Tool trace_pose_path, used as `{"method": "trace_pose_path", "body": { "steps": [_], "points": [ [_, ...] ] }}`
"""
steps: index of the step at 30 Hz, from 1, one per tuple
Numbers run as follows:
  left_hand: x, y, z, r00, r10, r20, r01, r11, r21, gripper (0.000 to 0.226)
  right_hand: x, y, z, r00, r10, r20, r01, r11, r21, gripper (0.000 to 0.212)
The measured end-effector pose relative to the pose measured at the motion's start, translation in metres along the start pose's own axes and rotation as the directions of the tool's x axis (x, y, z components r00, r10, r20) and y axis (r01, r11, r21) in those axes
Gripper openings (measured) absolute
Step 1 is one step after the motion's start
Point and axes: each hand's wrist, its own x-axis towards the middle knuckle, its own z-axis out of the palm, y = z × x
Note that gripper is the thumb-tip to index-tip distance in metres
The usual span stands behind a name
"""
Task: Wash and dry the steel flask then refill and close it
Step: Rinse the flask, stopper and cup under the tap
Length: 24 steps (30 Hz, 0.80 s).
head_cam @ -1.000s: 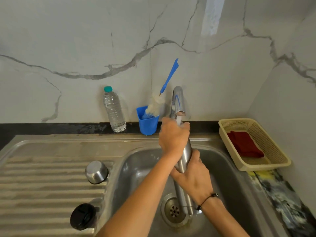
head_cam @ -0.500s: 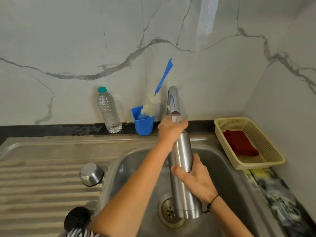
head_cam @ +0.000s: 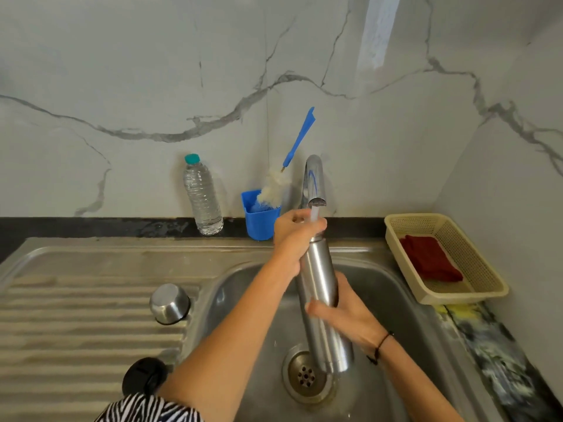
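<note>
Flask: steel flask (head_cam: 320, 287) held upright over the sink (head_cam: 393, 287), its mouth under the tap (head_cam: 313, 181), its base above the drain (head_cam: 304, 376).
Left hand: left hand (head_cam: 292, 239) wraps the flask's neck, just below the spout.
Right hand: right hand (head_cam: 350, 318) grips the flask's middle.
Water: thin stream runs from the tap at the flask's mouth.
Draining board: steel cup (head_cam: 169, 303) upside down; black lid (head_cam: 145, 379) nearer.
Worktop: water bottle (head_cam: 202, 197), blue holder (head_cam: 260, 220) with brush (head_cam: 275, 187), basket (head_cam: 487, 269) holding a red cloth (head_cam: 429, 258).
</note>
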Motion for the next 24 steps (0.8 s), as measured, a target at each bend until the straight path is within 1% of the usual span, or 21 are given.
{"method": "trace_pose_path", "body": {
  "steps": [2, 3, 4, 5, 6, 8, 9, 10, 11, 12, 13, 14, 15, 16, 17, 18, 19, 20, 21, 22, 24],
  "points": [
    [-0.004, -0.007, 0.005, 0.971, 0.038, -0.236, -0.045, 0.999, -0.024, 0.031, 0.002, 0.003, 0.011, 0.991, -0.077, -0.109, 0.054, 0.979, -0.196, 0.081],
    [-0.007, -0.01, 0.004, 0.957, 0.049, -0.287, -0.061, 0.998, -0.032, 0.033, 0.002, 0.001, 0.014, 0.983, -0.109, -0.149, 0.068, 0.963, -0.261, 0.079],
    [-0.008, -0.012, 0.002, 0.962, 0.039, -0.272, -0.054, 0.997, -0.047, 0.036, 0.001, 0.001, 0.015, 0.978, -0.127, -0.168, 0.076, 0.957, -0.28, 0.076],
    [-0.008, -0.013, -0.002, 0.978, 0.011, -0.207, -0.026, 0.997, -0.07, 0.04, 0.002, 0.0, 0.013, 0.98, -0.123, -0.156, 0.079, 0.962, -0.262, 0.072],
    [-0.008, -0.009, -0.007, 0.994, -0.022, -0.106, 0.014, 0.997, -0.076, 0.045, 0.002, -0.003, 0.008, 0.987, -0.111, -0.113, 0.087, 0.976, -0.199, 0.07],
    [-0.008, 0.002, -0.02, 0.99, -0.036, 0.137, 0.047, 0.996, -0.072, 0.048, 0.001, -0.003, -0.002, 0.995, -0.088, 0.052, 0.086, 0.995, 0.042, 0.076],
    [-0.006, 0.007, -0.026, 0.961, 0.004, 0.275, 0.025, 0.994, -0.103, 0.046, 0.0, -0.002, -0.005, 0.982, -0.11, 0.154, 0.077, 0.976, 0.204, 0.08],
    [-0.005, 0.01, -0.03, 0.907, 0.067, 0.417, -0.002, 0.988, -0.153, 0.044, -0.001, 0.0, -0.005, 0.959, -0.138, 0.248, 0.047, 0.938, 0.343, 0.085],
    [-0.003, 0.011, -0.032, 0.83, 0.136, 0.542, -0.022, 0.977, -0.211, 0.043, -0.001, 0.003, -0.004, 0.931, -0.165, 0.327, 0.006, 0.899, 0.438, 0.09],
    [-0.001, 0.011, -0.033, 0.754, 0.192, 0.628, -0.03, 0.965, -0.259, 0.041, 0.001, 0.005, -0.002, 0.906, -0.181, 0.383, -0.03, 0.874, 0.485, 0.094],
    [0.0, 0.01, -0.032, 0.714, 0.217, 0.665, -0.028, 0.959, -0.282, 0.04, 0.002, 0.005, 0.0, 0.892, -0.184, 0.413, -0.057, 0.86, 0.507, 0.097],
    [0.002, 0.009, -0.031, 0.729, 0.197, 0.655, -0.012, 0.961, -0.275, 0.04, 0.004, 0.006, 0.0, 0.892, -0.161, 0.422, -0.087, 0.855, 0.511, 0.099],
    [0.004, 0.008, -0.031, 0.784, 0.15, 0.602, 0.015, 0.965, -0.261, 0.041, 0.004, 0.005, -0.001, 0.902, -0.118, 0.415, -0.12, 0.856, 0.503, 0.099],
    [0.005, 0.008, -0.031, 0.855, 0.093, 0.51, 0.038, 0.97, -0.241, 0.041, 0.005, 0.003, -0.002, 0.921, -0.056, 0.385, -0.147, 0.866, 0.478, 0.096],
    [0.007, 0.005, -0.03, 0.92, 0.035, 0.389, 0.054, 0.975, -0.215, 0.04, 0.005, 0.0, -0.001, 0.942, 0.007, 0.335, -0.157, 0.893, 0.423, 0.089],
    [0.008, 0.002, -0.028, 0.969, -0.006, 0.248, 0.051, 0.983, -0.176, 0.036, 0.006, -0.005, 0.0, 0.965, 0.055, 0.256, -0.137, 0.938, 0.317, 0.082],
    [0.008, -0.002, -0.023, 0.994, -0.015, 0.104, 0.028, 0.992, -0.126, 0.032, 0.006, -0.008, 0.003, 0.986, 0.07, 0.15, -0.095, 0.981, 0.167, 0.075],
    [0.007, -0.006, -0.017, 1.0, 0.017, -0.026, -0.019, 0.997, -0.076, 0.029, 0.007, -0.01, 0.007, 0.998, 0.052, 0.037, -0.053, 0.998, 0.033, 0.07],
    [0.006, -0.01, -0.01, 0.991, 0.071, -0.118, -0.075, 0.997, -0.036, 0.027, 0.008, -0.011, 0.012, 0.998, 0.019, -0.067, -0.022, 0.998, -0.053, 0.067],
    [0.003, -0.013, -0.003, 0.981, 0.114, -0.155, -0.115, 0.993, 0.0, 0.025, 0.01, -0.01, 0.015, 0.99, -0.003, -0.142, -0.008, 0.997, -0.075, 0.067],
    [-0.001, -0.009, 0.004, 0.984, 0.138, -0.117, -0.132, 0.99, 0.059, 0.023, 0.011, -0.009, 0.013, 0.98, -0.033, -0.195, 0.023, 0.998, -0.057, 0.065]
  ]
}}
